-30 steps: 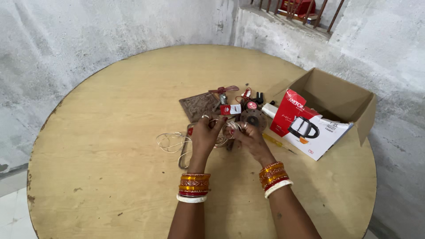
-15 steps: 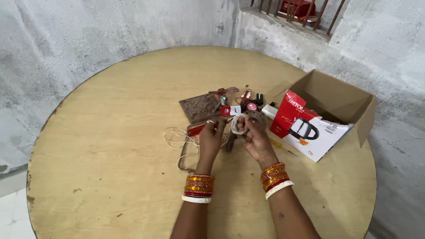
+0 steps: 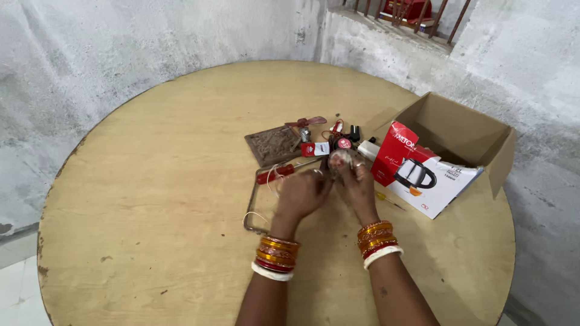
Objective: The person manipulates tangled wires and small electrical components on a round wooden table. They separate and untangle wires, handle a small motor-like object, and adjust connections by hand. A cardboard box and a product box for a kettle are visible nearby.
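Both hands meet over a round wooden table (image 3: 151, 199). The right hand (image 3: 357, 187) and left hand (image 3: 302, 194) pinch a small grey object (image 3: 339, 158) between curled fingertips.

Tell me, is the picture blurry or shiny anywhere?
Head view: soft, even daylight, no glare on the round wooden table; faint shadows under both hands; the small thing held by the left hand and right hand looks blurred; wide lens bends the edges.
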